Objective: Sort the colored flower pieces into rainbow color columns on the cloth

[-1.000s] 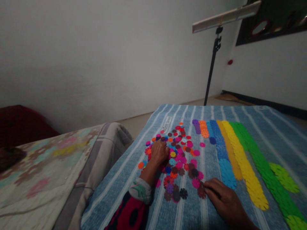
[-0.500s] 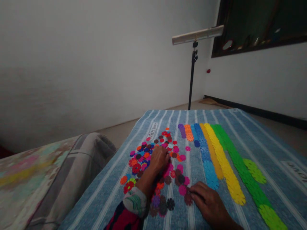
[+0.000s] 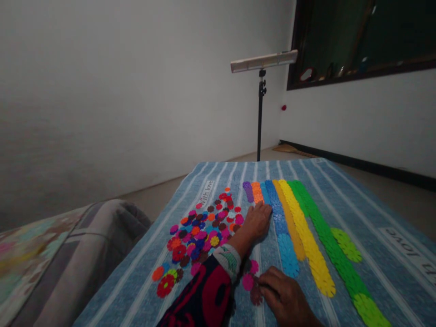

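Observation:
My left hand [image 3: 258, 221] reaches over to the near end of the short row of orange snowflake discs [image 3: 257, 191], its fingers bent together and covering whatever they hold. Beside it runs the row of blue discs [image 3: 275, 202]. My right hand [image 3: 288, 297] rests low on the cloth, thumb and fingers pinched together. At its fingertips lie a brown snowflake disc [image 3: 256, 297] and a pink disc [image 3: 248, 282]; whether the pinch grips a disc is unclear. Left of my hands spreads a mixed pile of snowflake discs [image 3: 204, 227], partly hidden by my left sleeve.
Long overlapping rows of yellow discs [image 3: 309, 245] and green discs [image 3: 332, 243] lie to the right, with a lime green group [image 3: 346, 245] beside them. A striped blue cloth [image 3: 381, 263] covers the table. A black stand [image 3: 260, 118] rises behind; a draped surface [image 3: 95, 254] is at left.
My left hand has moved right, from the mixed pile to the end of the orange row. My right hand stays by the brown disc. The whole view has shifted slightly.

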The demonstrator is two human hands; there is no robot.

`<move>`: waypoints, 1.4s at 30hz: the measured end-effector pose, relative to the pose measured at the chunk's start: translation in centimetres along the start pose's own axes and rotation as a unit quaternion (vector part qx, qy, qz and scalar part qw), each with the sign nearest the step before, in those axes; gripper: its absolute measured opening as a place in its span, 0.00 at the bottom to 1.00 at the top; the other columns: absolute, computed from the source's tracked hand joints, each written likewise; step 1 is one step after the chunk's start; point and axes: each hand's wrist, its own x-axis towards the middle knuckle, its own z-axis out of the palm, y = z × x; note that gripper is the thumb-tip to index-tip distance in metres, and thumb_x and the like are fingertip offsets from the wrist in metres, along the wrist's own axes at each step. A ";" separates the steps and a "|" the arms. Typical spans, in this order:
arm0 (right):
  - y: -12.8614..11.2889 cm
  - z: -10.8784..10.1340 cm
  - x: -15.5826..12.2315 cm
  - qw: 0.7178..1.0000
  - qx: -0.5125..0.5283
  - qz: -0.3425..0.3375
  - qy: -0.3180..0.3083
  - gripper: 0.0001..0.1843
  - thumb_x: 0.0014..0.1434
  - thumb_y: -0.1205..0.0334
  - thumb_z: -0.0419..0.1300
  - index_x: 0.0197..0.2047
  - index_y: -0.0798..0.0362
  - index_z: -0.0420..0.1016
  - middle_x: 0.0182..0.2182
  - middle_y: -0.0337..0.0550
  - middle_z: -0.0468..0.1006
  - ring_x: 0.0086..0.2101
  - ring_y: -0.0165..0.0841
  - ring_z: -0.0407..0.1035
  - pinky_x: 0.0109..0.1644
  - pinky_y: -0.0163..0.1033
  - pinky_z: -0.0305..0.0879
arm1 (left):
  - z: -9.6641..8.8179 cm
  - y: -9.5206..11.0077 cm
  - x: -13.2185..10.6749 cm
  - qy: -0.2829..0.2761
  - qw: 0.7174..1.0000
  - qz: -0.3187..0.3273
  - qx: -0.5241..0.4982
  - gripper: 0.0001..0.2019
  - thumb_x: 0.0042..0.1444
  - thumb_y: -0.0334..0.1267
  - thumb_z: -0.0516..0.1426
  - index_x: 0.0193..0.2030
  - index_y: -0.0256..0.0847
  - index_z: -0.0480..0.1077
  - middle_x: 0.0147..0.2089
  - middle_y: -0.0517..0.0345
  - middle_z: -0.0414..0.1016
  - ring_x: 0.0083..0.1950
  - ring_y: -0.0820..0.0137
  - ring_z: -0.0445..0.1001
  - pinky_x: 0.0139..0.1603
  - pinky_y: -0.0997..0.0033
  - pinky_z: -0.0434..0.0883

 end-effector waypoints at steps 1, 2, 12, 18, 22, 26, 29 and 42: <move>0.0 0.1 0.0 1.000 0.008 0.001 0.006 0.14 0.61 0.70 0.50 0.32 0.50 0.75 0.31 0.40 0.76 0.33 0.29 0.73 0.39 0.31 0.63 | 0.1 0.0 0.1 0.001 1.000 0.001 0.002 0.17 0.62 0.32 0.47 0.58 0.40 0.60 0.62 0.45 0.66 0.69 0.54 0.56 0.62 0.47 0.62; -0.1 0.2 0.0 1.000 0.016 0.005 0.014 0.14 0.61 0.70 0.50 0.32 0.50 0.75 0.30 0.40 0.76 0.33 0.29 0.72 0.39 0.31 0.63 | 0.1 0.0 0.1 0.004 1.000 0.003 0.003 0.17 0.63 0.32 0.46 0.58 0.40 0.60 0.62 0.44 0.67 0.69 0.54 0.56 0.62 0.47 0.62; 0.3 0.1 0.2 0.999 -0.036 -0.010 0.001 0.12 0.60 0.70 0.51 0.33 0.50 0.75 0.30 0.41 0.76 0.33 0.30 0.73 0.37 0.31 0.64 | 0.7 -0.2 -0.6 0.013 1.000 0.005 0.003 0.16 0.65 0.35 0.45 0.58 0.43 0.62 0.62 0.47 0.68 0.68 0.60 0.58 0.64 0.48 0.58; -0.2 0.4 0.2 0.999 -0.029 -0.004 0.032 0.14 0.59 0.71 0.49 0.30 0.50 0.73 0.28 0.40 0.75 0.31 0.30 0.72 0.37 0.31 0.63 | 0.5 -0.3 -2.6 0.003 1.000 0.008 0.002 0.16 0.66 0.36 0.45 0.57 0.42 0.63 0.60 0.47 0.70 0.68 0.59 0.59 0.64 0.45 0.57; -0.3 -0.1 0.3 0.999 -0.033 -0.020 0.027 0.13 0.59 0.71 0.49 0.33 0.51 0.74 0.29 0.41 0.76 0.31 0.29 0.73 0.36 0.31 0.63 | 0.3 -0.6 -2.1 0.024 1.000 0.013 -0.001 0.18 0.64 0.38 0.49 0.59 0.41 0.62 0.64 0.46 0.66 0.69 0.57 0.56 0.64 0.47 0.58; -0.2 0.1 0.3 1.000 -0.026 -0.010 0.011 0.13 0.59 0.71 0.50 0.32 0.50 0.75 0.29 0.41 0.76 0.32 0.30 0.73 0.37 0.31 0.64 | 0.5 -0.6 -0.5 0.008 1.000 -0.002 -0.020 0.23 0.63 0.42 0.51 0.64 0.41 0.57 0.68 0.45 0.61 0.71 0.55 0.54 0.65 0.43 0.56; 0.0 0.5 0.3 0.999 -0.018 0.000 0.046 0.14 0.58 0.71 0.49 0.30 0.50 0.74 0.28 0.40 0.75 0.31 0.30 0.73 0.36 0.32 0.63 | 0.6 -0.6 -0.3 0.005 1.000 -0.006 -0.024 0.22 0.64 0.42 0.50 0.63 0.42 0.59 0.67 0.45 0.62 0.71 0.57 0.54 0.66 0.43 0.55; 0.3 -0.2 0.3 0.999 -0.046 -0.005 -0.007 0.13 0.60 0.70 0.50 0.34 0.50 0.75 0.30 0.41 0.76 0.33 0.30 0.73 0.38 0.31 0.65 | 0.4 -0.5 -0.5 0.022 0.999 0.033 -0.007 0.21 0.64 0.45 0.50 0.61 0.41 0.60 0.66 0.46 0.63 0.70 0.57 0.55 0.66 0.46 0.56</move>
